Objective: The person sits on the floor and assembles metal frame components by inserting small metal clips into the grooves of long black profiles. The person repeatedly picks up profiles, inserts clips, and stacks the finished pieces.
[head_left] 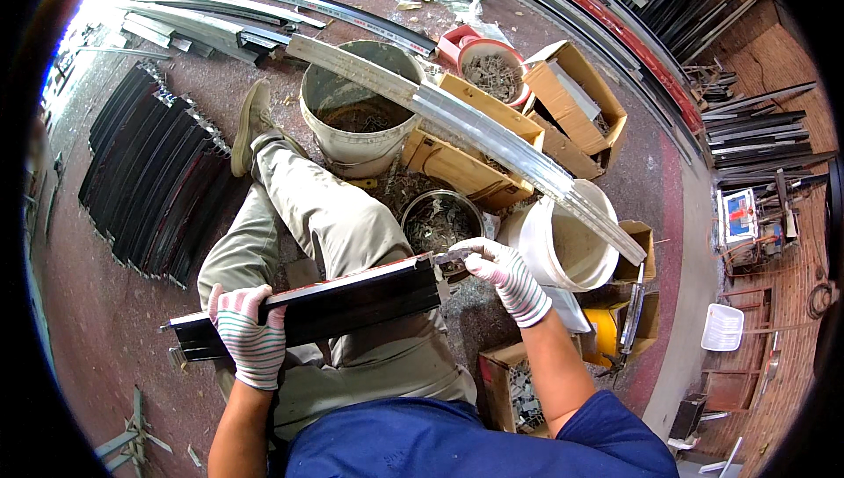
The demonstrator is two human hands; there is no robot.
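I sit on the floor with a black metal profile (352, 300) lying across my lap. My left hand (251, 337), in a striped knit glove, grips the profile near its left end. My right hand (503, 271), gloved the same way, pinches a small metal bracket (453, 257) against the profile's right end. Just beyond that end stands a small round tin (440, 219) full of small metal parts.
A long silver rail (492, 131) rests across a beige bucket (352, 140) and a white bucket (563, 254). Cardboard boxes (571, 96) and a red bowl of screws (494, 74) sit behind. A stack of black profiles (154, 175) lies to my left.
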